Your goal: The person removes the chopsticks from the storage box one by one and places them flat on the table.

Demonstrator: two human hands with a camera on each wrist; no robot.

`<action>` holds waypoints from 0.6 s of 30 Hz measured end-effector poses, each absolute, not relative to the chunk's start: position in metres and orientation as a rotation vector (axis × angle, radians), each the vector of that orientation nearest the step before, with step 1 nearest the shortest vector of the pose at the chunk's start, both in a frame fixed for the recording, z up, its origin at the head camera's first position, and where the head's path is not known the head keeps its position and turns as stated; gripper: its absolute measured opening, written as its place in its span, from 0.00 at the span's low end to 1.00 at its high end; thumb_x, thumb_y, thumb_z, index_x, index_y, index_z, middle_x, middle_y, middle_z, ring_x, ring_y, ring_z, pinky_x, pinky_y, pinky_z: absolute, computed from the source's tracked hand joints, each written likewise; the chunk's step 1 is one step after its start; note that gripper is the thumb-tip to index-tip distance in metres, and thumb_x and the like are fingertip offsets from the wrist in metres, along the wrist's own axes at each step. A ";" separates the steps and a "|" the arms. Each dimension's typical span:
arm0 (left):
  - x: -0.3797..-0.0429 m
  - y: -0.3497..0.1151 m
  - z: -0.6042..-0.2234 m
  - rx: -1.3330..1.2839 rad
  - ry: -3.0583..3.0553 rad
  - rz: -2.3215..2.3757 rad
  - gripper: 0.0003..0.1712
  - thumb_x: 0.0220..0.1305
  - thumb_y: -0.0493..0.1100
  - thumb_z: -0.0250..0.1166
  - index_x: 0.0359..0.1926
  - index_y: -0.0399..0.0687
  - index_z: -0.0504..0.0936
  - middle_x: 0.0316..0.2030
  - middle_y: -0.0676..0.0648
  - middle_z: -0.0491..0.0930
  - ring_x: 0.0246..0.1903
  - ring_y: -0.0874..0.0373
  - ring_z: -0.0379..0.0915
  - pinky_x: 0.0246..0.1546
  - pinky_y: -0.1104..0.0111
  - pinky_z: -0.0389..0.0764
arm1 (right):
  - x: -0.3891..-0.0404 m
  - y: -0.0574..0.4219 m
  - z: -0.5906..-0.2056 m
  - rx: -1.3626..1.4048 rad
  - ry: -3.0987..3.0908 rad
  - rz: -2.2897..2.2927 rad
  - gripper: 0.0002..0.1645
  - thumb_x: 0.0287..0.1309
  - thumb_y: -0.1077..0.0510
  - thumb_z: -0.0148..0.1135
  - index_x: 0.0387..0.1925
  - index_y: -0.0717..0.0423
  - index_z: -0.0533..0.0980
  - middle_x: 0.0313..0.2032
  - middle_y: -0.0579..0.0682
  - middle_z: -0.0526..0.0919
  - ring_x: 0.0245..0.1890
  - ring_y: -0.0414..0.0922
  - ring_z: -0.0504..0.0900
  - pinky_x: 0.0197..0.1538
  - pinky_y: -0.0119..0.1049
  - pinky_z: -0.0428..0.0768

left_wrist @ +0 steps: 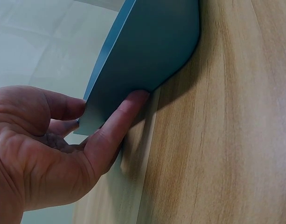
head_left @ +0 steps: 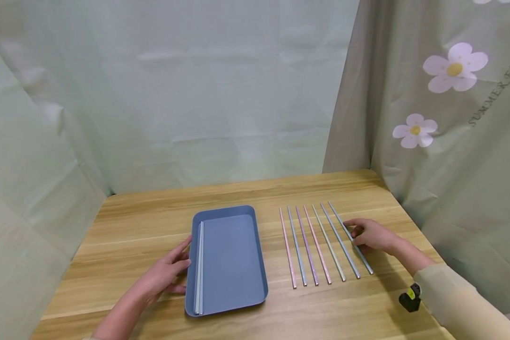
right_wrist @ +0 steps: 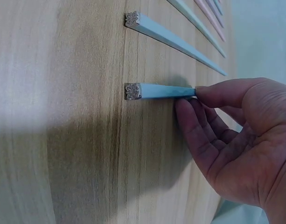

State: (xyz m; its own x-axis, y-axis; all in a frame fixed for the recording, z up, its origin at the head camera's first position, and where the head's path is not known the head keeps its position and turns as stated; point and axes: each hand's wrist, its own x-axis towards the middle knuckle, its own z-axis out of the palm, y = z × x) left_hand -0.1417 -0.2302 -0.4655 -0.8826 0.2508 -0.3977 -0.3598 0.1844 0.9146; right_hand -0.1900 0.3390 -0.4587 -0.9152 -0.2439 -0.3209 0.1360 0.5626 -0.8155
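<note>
A blue-grey tray lies on the table with two pale chopsticks along its left side. My left hand holds the tray's left edge; in the left wrist view one digit presses the outer wall and other fingertips reach the rim. To the right, several pastel metallic chopsticks lie in a spaced row, among them a pink chopstick and a green chopstick. My right hand pinches the rightmost blue chopstick between thumb and fingers, its patterned square end facing the right wrist camera.
The wooden table is backed by a pale curtain. A flowered curtain hangs along the right side. A small black device sits at my right wrist.
</note>
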 end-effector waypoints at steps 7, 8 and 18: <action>-0.141 -0.230 -0.464 -0.111 2.014 1.738 0.40 0.80 0.35 0.49 0.83 0.62 0.45 0.75 0.28 0.51 0.65 0.33 0.65 0.38 0.47 0.87 | -0.197 0.338 -0.447 -0.089 2.455 -1.369 0.37 0.62 0.69 0.62 0.70 0.75 0.61 0.43 0.62 0.76 0.31 0.50 0.77 0.32 0.48 0.84; -0.141 -0.230 -0.465 -0.112 2.012 1.739 0.40 0.80 0.35 0.49 0.83 0.62 0.45 0.75 0.28 0.50 0.65 0.33 0.65 0.38 0.47 0.87 | -0.199 0.334 -0.442 -0.091 2.460 -1.395 0.37 0.63 0.69 0.61 0.71 0.76 0.60 0.44 0.63 0.76 0.31 0.51 0.77 0.33 0.48 0.85; -0.142 -0.229 -0.465 -0.121 2.038 1.722 0.39 0.80 0.36 0.50 0.83 0.62 0.46 0.74 0.28 0.52 0.65 0.33 0.65 0.37 0.47 0.87 | -0.196 0.220 -0.410 -0.258 2.274 -1.614 0.35 0.69 0.63 0.61 0.74 0.65 0.62 0.63 0.69 0.72 0.58 0.62 0.77 0.55 0.51 0.83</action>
State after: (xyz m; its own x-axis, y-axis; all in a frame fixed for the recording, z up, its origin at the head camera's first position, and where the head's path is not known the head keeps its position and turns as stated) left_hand -0.1422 -0.2290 -0.4651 -0.8874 0.2272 -0.4010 -0.3575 0.2098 0.9100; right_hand -0.1962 0.2202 -0.4100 -0.9260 -0.3380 -0.1685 0.0475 0.3383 -0.9398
